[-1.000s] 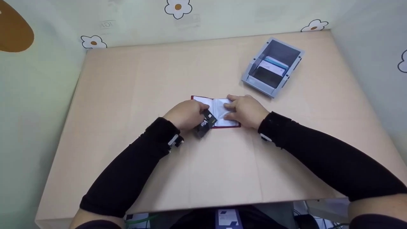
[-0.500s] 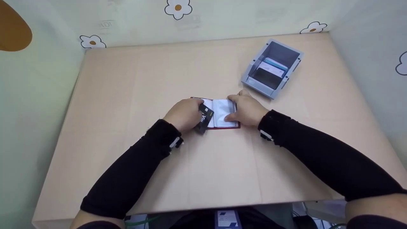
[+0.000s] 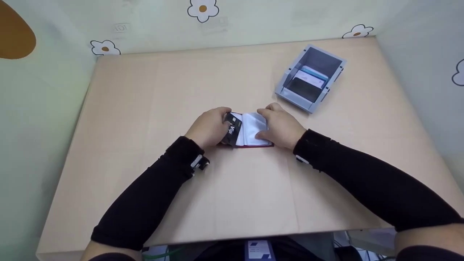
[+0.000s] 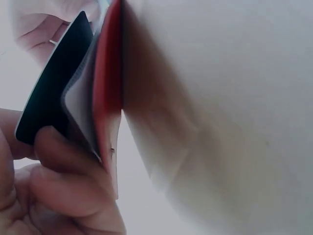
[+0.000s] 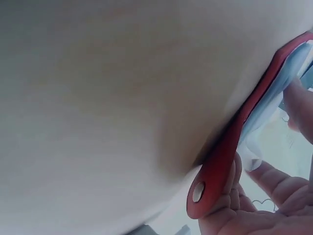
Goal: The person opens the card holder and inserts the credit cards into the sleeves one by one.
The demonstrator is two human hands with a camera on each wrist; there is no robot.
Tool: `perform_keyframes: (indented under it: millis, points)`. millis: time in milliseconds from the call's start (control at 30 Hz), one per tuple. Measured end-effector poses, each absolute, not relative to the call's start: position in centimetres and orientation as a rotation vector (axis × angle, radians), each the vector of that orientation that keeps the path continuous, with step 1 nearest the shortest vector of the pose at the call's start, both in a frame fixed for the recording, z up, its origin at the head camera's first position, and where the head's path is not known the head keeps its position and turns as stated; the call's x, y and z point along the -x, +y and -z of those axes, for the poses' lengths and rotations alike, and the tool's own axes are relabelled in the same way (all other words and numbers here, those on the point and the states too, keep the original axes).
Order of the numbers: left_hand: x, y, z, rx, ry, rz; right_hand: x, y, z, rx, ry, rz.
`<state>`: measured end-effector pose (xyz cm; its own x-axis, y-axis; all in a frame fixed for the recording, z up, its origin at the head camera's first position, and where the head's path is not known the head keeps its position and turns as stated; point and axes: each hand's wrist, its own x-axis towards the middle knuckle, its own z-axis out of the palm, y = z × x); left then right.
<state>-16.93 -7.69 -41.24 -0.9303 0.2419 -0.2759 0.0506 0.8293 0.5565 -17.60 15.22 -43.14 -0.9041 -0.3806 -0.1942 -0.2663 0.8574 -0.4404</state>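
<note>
A small red card holder [image 3: 250, 146] lies spread between my hands, its clear sleeves [image 3: 252, 128] showing. My left hand [image 3: 208, 127] pinches a black card [image 3: 235, 129] marked "Vip" over the left-hand sleeves. The left wrist view shows this dark card [image 4: 54, 83] tilted beside a gaping sleeve [image 4: 80, 105] and the red cover [image 4: 106, 73]. My right hand [image 3: 282, 125] holds the other side, thumb on the sleeve and fingers at the outer edge. A snap tab [image 5: 208, 183] of the cover rests against its fingers in the right wrist view. Whether the card's edge is inside a sleeve cannot be told.
A grey bin [image 3: 311, 78] stands at the back right, with several cards [image 3: 306, 88] in it. The covered table [image 3: 163, 90] meets flower-patterned walls at the back and sides. Its front edge lies near the person's body.
My left hand has shifted the black card up and slightly left, turning it more upright. The right fingers have drawn back from the sleeve's middle to its outer edge.
</note>
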Motion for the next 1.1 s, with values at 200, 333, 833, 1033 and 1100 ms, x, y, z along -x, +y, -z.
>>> perform_keyframes:
  millis: [200, 333, 833, 1033, 1100]
  points:
    - [16.9, -7.3, 41.0, -0.250, 2.712, -0.785, 17.7, 15.3, 43.2, 0.499, 2.757, 0.627]
    - [17.1, -7.0, 41.0, -0.261, 2.717, -0.745, 18.5, 15.5, 43.4, 0.437, 2.703, 0.769]
    - [17.8, -6.3, 41.7, -0.212, 2.728, -0.703, 20.1, 15.8, 43.6, 0.094, 2.422, 1.116]
    - [17.9, -6.2, 42.0, -0.194, 2.722, -0.710, 20.1, 15.9, 43.6, 0.074, 2.371, 1.177]
    - [17.9, -6.1, 42.1, -0.208, 2.717, -0.709, 20.1, 15.9, 43.6, 0.071, 2.364, 1.186]
